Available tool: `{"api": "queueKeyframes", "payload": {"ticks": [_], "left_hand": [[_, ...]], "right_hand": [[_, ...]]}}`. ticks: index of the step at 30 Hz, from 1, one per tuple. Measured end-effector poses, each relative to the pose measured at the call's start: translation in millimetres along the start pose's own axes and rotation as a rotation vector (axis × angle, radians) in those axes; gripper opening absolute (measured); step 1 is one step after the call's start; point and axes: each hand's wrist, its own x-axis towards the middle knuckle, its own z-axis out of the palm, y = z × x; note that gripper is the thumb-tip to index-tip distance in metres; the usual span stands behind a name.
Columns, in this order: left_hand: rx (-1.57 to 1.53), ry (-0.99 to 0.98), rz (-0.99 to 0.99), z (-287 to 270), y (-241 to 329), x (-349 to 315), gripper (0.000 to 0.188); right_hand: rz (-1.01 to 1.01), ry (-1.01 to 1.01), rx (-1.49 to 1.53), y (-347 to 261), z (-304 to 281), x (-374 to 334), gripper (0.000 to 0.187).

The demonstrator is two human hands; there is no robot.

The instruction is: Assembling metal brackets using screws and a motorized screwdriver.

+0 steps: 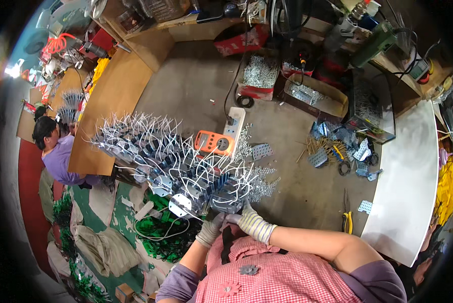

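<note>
My left hand [210,230] and my right hand [256,225], both in pale striped gloves, meet at the table's near edge. Their fingers are drawn together, and whatever they pinch is too small or hidden to make out. Right in front of them is the closest dark metal block [228,201] of a long cluster of similar parts with white wires [150,136], stretching to the far left. A white round-cornered plate with holes [180,206] faces out from the cluster beside my left hand. Behind the cluster lies an orange multimeter [214,143] next to a white power strip [235,128].
Loose screws [263,184] lie right of the cluster. Yellow-handled pliers [347,222] rest near the right edge. Perforated metal plates [318,157] and screw boxes [259,76] stand farther back. Black-green cables [168,237] hang low at left. Another person [59,151] sits far left.
</note>
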Motion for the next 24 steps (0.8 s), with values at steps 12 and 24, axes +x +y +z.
{"api": "queueKeyframes", "payload": {"ticks": [12,24], "left_hand": [[-0.268,0.098,-0.227,13,26,5,0.061],[-0.197,0.022,-0.046,47,53,-5,0.068]], "right_hand": [[-0.141,-0.062,0.324,19,5,4,0.069],[-0.393,-0.086,0.468,42,-5,-25,0.094]]}}
